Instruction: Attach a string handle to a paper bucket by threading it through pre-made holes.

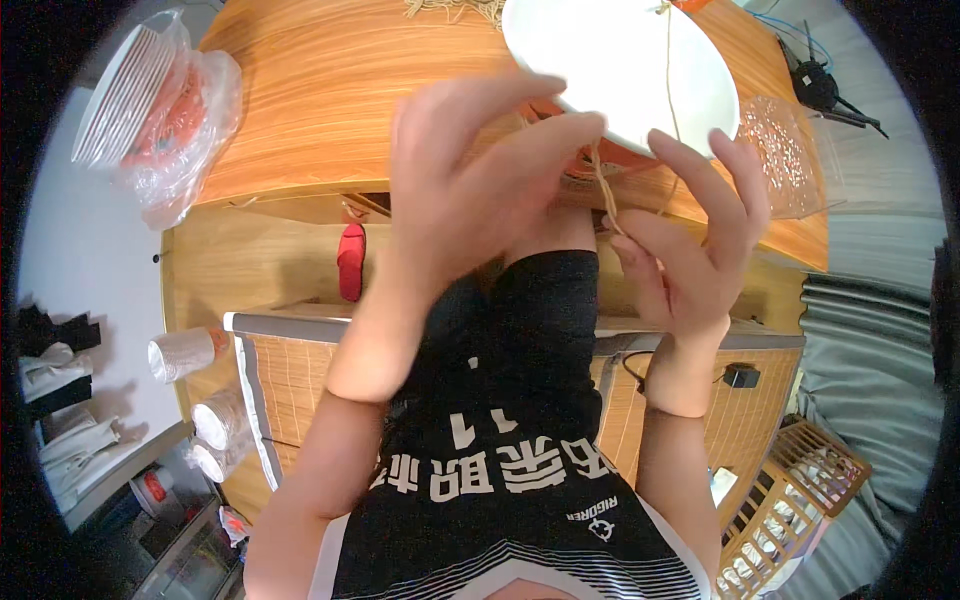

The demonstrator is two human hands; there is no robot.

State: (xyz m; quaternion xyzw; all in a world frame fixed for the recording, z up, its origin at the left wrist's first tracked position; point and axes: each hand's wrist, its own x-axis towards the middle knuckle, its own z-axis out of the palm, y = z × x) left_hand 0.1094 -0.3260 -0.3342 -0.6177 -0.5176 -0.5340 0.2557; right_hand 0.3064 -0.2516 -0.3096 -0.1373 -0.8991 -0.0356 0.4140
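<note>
A thin tan cord (606, 190) hangs between my hands, just in front of the table's near edge. My right hand (700, 225) pinches it between thumb and index finger, the other fingers raised and spread. Slightly blurred, my left hand (480, 175) hovers over the edge with thumb and index finger apart. The cord's upper end meets the left thumb tip; whether anything presses it there is hidden. Beyond my hands is a large white bowl (620, 60). Another length of tan cord (670, 70) runs across it toward my right hand. Something orange-red (620, 158) shows below the bowl's near rim.
The wooden table (310, 100) holds bagged white plates (125, 95) at left and a tan cord bundle (455, 10) at the back. At right are a clear plastic package (775, 155) and a black router (815, 85). Below lie a red slipper (351, 262) and a wooden crate (790, 500).
</note>
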